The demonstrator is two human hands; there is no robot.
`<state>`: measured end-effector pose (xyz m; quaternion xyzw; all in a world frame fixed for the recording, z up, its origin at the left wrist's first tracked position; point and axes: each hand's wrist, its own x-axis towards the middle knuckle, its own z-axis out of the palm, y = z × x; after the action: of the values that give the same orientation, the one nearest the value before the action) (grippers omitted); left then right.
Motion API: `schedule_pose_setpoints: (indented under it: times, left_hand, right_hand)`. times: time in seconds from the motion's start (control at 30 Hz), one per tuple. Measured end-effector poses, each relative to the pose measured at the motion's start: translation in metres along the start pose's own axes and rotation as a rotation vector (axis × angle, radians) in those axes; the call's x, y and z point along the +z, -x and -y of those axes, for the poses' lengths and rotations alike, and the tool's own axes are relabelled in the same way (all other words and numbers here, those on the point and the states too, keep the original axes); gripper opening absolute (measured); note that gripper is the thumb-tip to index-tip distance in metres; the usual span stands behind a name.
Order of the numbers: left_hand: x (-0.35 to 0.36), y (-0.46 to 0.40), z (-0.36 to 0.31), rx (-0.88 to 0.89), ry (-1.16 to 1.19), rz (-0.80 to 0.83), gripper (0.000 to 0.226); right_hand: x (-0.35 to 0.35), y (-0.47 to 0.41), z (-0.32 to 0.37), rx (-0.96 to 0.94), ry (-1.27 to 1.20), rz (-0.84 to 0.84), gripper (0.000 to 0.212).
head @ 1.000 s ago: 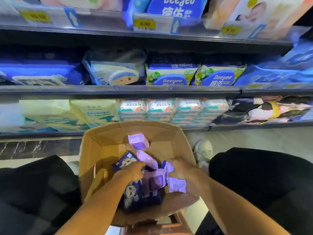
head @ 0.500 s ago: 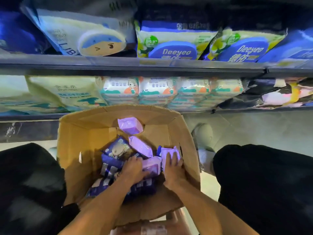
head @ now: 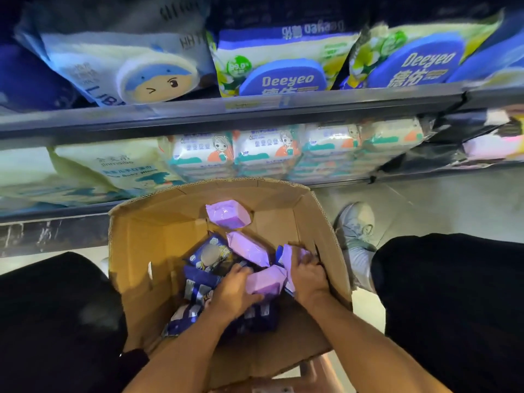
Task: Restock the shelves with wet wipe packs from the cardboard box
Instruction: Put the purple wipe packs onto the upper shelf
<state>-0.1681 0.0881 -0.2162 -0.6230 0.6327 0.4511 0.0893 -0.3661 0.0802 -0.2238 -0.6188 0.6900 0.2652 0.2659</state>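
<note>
Both hands are in the box (head: pixel 136 268) below the shelves (head: pixel 226 114). The left hand (head: pixel 232 293) grips a lilac pack (head: pixel 266 282); the right hand (head: pixel 307 276) curls round another pack (head: pixel 290 255) beside it.

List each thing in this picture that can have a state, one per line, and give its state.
Cardboard box: open, flaps up, partly filled.
Lilac packs: loose in the box, sealed.
Dark blue packs: piled in the box.
Left hand: grips a lilac pack.
Right hand: grips another lilac pack.
Lower shelf: stocked with packs.
</note>
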Motion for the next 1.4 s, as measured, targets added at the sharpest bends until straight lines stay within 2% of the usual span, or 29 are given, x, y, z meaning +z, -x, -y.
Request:
schedule_pose_setpoints:
  times: [0.03,0.1,0.23,0.33,0.4,0.47,0.57,0.7,0.77,0.9,1.1,1.27,1.4]
  left_hand:
    - [-0.004,0.002,-0.002,-0.009,0.014,0.003,0.062]
    - [-0.012,0.005,-0.006,-0.017,0.061,-0.003,0.058]
    - [-0.032,0.016,-0.013,-0.052,0.265,-0.132,0.047]
    - [-0.058,0.028,-0.015,-0.086,0.427,-0.224,0.041]
    - [-0.078,0.035,-0.013,-0.079,0.537,-0.284,0.052]
    - [-0.095,0.042,-0.007,-0.067,0.622,-0.374,0.066]
    - [-0.125,0.057,-0.012,0.007,0.654,-0.435,0.064]
    - [-0.172,0.086,-0.036,0.084,0.729,-0.478,0.05]
    - [-0.194,0.104,-0.051,0.147,0.769,-0.514,0.05]
    - [-0.231,0.141,-0.079,0.271,0.839,-0.536,0.05]
    - [-0.295,0.203,-0.13,0.516,0.822,-0.64,0.061]
    - [-0.348,0.245,-0.173,0.708,0.819,-0.708,0.05]
    - [-0.382,0.269,-0.209,0.806,0.812,-0.753,0.052]
  right_hand:
    - [-0.015,0.007,-0.002,-0.028,0.033,0.034,0.124]
    - [-0.025,0.015,-0.004,-0.07,-0.065,-0.049,0.106]
    - [-0.052,0.035,0.006,0.048,-0.326,-0.094,0.08]
    - [-0.071,0.044,0.008,0.055,-0.584,-0.135,0.068]
    - [-0.082,0.047,0.005,0.035,-0.699,-0.126,0.071]
    - [-0.092,0.049,0.001,-0.025,-0.707,-0.137,0.069]
    - [-0.12,0.055,-0.004,-0.132,-0.757,-0.133,0.055]
    - [-0.175,0.074,-0.02,-0.29,-0.831,-0.166,0.08]
    - [-0.21,0.092,-0.029,-0.364,-0.828,-0.203,0.074]
    - [-0.278,0.138,-0.054,-0.478,-0.863,-0.277,0.049]
    - [-0.357,0.221,-0.095,-0.661,-0.954,-0.451,0.047]
    - [-0.414,0.277,-0.114,-0.79,-1.022,-0.7,0.055]
    - [-0.459,0.312,-0.126,-0.851,-1.047,-0.876,0.057]
